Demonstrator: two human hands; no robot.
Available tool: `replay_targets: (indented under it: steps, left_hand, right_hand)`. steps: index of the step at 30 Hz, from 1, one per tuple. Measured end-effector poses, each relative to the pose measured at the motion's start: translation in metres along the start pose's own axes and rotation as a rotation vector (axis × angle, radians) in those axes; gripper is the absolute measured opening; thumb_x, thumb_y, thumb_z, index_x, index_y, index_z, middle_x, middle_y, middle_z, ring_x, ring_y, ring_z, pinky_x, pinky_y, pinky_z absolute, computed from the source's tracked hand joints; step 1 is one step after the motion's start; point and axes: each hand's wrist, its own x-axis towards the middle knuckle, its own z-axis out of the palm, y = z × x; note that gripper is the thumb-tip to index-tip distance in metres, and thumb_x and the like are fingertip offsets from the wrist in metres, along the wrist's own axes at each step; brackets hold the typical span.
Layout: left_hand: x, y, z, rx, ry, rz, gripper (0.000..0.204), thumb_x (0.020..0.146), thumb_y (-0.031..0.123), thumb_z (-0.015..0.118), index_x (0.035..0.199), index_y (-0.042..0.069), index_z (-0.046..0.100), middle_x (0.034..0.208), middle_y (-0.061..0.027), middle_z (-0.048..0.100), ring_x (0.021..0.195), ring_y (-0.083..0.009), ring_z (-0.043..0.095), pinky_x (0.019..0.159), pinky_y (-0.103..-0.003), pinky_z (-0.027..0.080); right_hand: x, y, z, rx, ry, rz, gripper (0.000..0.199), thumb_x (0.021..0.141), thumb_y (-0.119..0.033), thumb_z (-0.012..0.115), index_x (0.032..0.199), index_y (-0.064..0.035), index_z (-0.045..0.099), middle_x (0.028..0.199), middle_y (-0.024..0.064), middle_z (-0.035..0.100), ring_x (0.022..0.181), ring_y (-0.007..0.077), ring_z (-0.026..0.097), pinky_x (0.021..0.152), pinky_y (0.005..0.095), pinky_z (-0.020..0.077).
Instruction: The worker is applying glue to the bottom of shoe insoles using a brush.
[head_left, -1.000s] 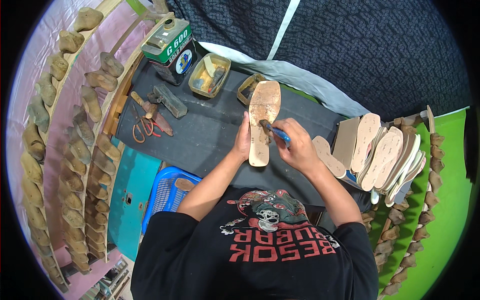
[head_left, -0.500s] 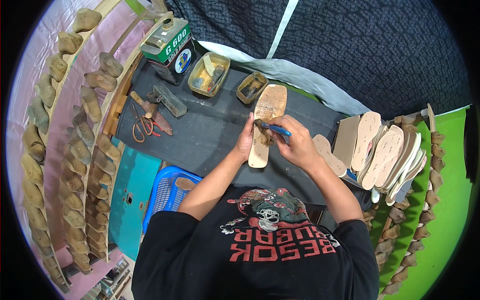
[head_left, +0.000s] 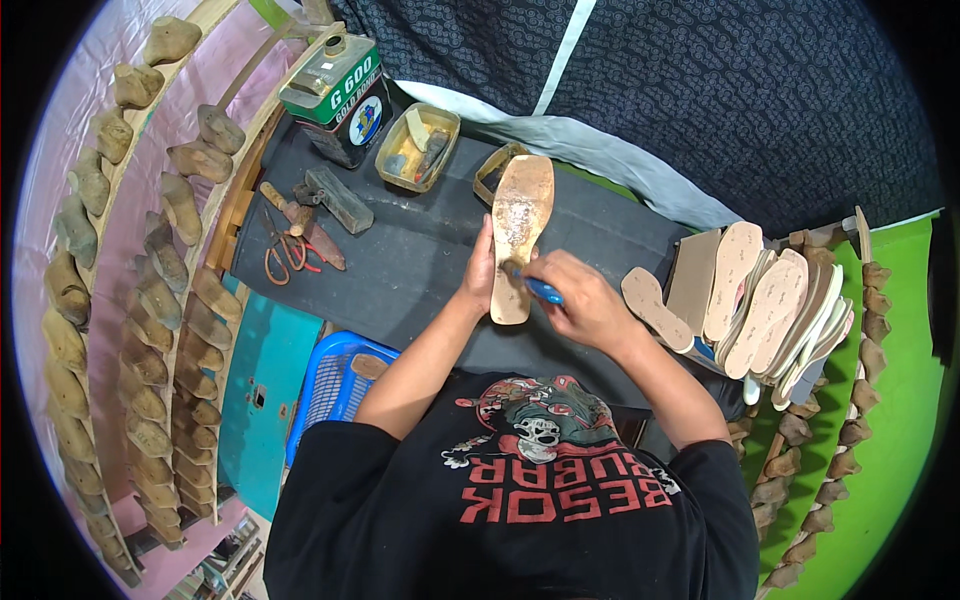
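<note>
My left hand (head_left: 480, 272) grips the edge of a tan insole (head_left: 524, 195), held up above the dark tabletop with its wide end pointing away from me. A wet, shiny brownish coat covers much of its upper and middle part. In my right hand (head_left: 580, 298) is a brush with a blue handle (head_left: 543, 290); its dark bristles touch the narrow middle of the insole. Just behind the insole stands a small brown-stained tub (head_left: 489, 183), partly hidden by it.
On the table (head_left: 410, 270) are a green-and-black metal can (head_left: 335, 100), a tub of tools (head_left: 418, 148), a grey block (head_left: 340, 200) and pincers (head_left: 285, 255). Stacked insoles (head_left: 765, 310) lie right, one loose insole (head_left: 655, 308) beside them. A blue basket (head_left: 325, 385) sits left; shoe lasts (head_left: 150, 345) line racks.
The insole has shifted slightly left and away from me and turned a little. The brush has moved lower along it, and more of the wet coat now shows.
</note>
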Motion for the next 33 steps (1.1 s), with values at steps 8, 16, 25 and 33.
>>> replay_targets:
  steps: [8,16,25,33]
  left_hand:
    - [-0.001,-0.01,-0.008,0.009,0.039,-0.039,0.065,0.105,0.062,0.036,0.145,0.013,0.052,0.136,-0.0081,0.062,0.122,-0.0248,0.061,0.106,-0.043,0.049]
    - [-0.004,0.004,0.007,-0.055,0.0,0.03,0.066,0.105,0.063,0.033,0.136,0.01,0.056,0.111,-0.009,0.068,0.087,-0.023,0.065,0.078,-0.038,0.059]
    - [-0.005,-0.001,0.029,-0.104,0.105,0.045,0.063,0.105,0.062,0.035,0.139,0.012,0.054,0.124,-0.0067,0.065,0.111,-0.0202,0.064,0.096,-0.038,0.054]
    - [0.003,0.005,0.016,-0.102,0.141,0.089,0.069,0.103,0.068,0.03,0.129,0.011,0.059,0.091,-0.0111,0.067,0.076,-0.0222,0.067,0.072,-0.035,0.057]
  right_hand:
    - [0.006,0.006,0.002,-0.068,0.074,-0.045,0.037,0.073,0.008,0.068,0.109,-0.001,0.063,0.099,0.0168,0.066,0.093,0.0373,0.066,0.082,0.0443,0.0536]
    - [-0.003,-0.005,0.007,0.058,0.129,0.021,0.023,0.083,0.0,0.072,0.105,-0.0006,0.064,0.094,0.0167,0.066,0.088,0.0359,0.067,0.078,0.0419,0.0542]
    - [0.004,0.001,0.013,0.065,0.324,0.132,0.022,0.084,-0.005,0.075,0.102,-0.0005,0.063,0.089,0.0171,0.065,0.081,0.0351,0.067,0.073,0.0414,0.0537]
    - [-0.014,-0.021,0.017,0.04,0.053,0.016,0.023,0.082,-0.003,0.073,0.102,-0.0012,0.063,0.092,0.016,0.065,0.088,0.0358,0.066,0.078,0.0439,0.0539]
